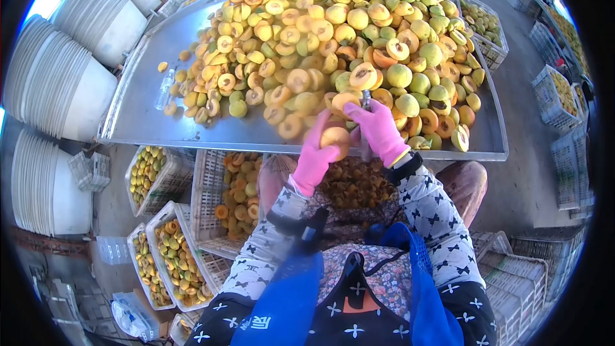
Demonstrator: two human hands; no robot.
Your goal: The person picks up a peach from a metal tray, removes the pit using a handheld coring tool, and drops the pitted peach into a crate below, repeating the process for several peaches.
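- Fruit (336,140): a yellow-orange, smooth-skinned, nearly round piece held between the two hands, just in front of the person's chest and at the near edge of the counter. It shows no clear long axis, and which way its stem end faces cannot be told.
- Left hand (314,157): in a pink glove, fingers curled shut around the fruit from the left and below.
- Right hand (379,129): also in a pink glove, closed around a slim metal tool (366,98). The tool's long axis runs from the hands away towards the heap, with its tip just beyond the right hand's fingers; its lower end passes just right of the fruit.
- Counter (138,99): a shallow tray of dull grey sheet metal with a raised rim, reaching away from both hands.
- Heap (359,32): whole green-yellow fruits and cut halves with brown pit hollows, piled just beyond the hands.
- Bottle (164,88): clear plastic, lying on the counter well left of the left hand.
- Crates (170,243): white lattice plastic, below and left of the left hand, holding more halves.
- Basins (64,90): stacked, white and round, far left of the hands.
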